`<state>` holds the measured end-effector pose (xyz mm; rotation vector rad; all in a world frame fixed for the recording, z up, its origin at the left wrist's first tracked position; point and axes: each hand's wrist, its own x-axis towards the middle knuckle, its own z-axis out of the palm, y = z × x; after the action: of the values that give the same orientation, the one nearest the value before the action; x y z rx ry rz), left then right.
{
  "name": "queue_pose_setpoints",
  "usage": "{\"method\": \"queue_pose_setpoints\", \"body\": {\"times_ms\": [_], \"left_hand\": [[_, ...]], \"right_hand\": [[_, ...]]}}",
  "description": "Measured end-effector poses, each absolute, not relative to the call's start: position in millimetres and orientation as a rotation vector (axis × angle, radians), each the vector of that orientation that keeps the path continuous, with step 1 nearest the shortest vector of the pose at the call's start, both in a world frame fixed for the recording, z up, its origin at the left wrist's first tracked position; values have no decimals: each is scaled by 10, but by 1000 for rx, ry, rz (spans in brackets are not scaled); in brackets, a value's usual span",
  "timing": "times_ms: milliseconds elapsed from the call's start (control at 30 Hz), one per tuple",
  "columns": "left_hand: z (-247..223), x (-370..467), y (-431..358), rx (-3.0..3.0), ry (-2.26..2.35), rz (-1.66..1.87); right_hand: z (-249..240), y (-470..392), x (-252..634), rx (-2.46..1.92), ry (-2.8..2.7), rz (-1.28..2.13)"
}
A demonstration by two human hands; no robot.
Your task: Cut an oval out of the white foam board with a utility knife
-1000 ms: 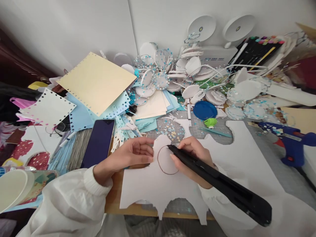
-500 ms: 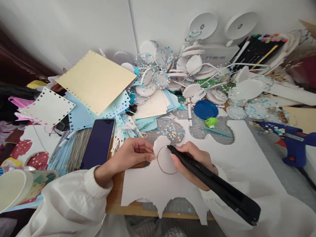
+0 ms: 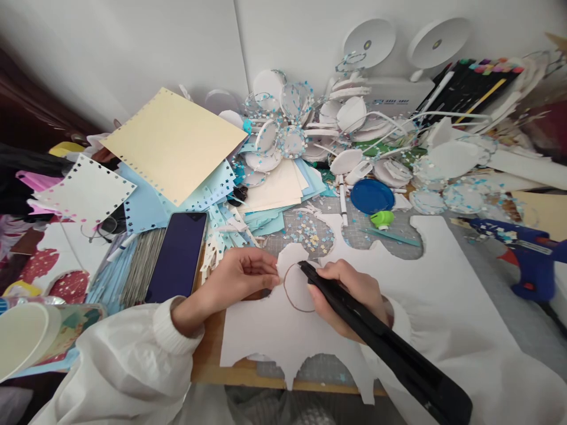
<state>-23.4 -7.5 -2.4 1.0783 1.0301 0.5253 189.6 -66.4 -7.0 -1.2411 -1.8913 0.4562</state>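
A white board with scalloped cut-outs lies at the table's front edge, with a brown circle outline on its upper part. My left hand pinches the board's edge, left of the circle. In my right hand is a long black pen-like tool, slanting down to the lower right. Its tip meets the top of the circle outline. My right fingers cover the circle's right side.
A dark phone lies left of my left hand. Behind are star confetti, a blue lid, a green item and piled white discs. A blue glue gun lies at the right, a white cup at the left.
The tool's tip has shifted slightly left along the top of the circle outline, and its rear end has dropped lower. My left hand keeps its pinch. The whole view has shifted a little.
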Motion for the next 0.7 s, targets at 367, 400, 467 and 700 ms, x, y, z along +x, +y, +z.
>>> {"method": "queue_pose_setpoints", "body": {"times_ms": [367,400,467,700], "left_hand": [[-17,-216,-78,1077,1028,521],[-20,-214,-79,1075,1040,520],[-23,-210,-82,1063,1050,515],[35,-222,-51,948,1085,474]], "right_hand": [[-39,-657,1887,-1254,-1917,487],[-34,-658,1889,-1239,-1928,482],[-25,-659,1887,-1211,-1952,468],[-48,-660,1930,-1268,-1827,602]]}}
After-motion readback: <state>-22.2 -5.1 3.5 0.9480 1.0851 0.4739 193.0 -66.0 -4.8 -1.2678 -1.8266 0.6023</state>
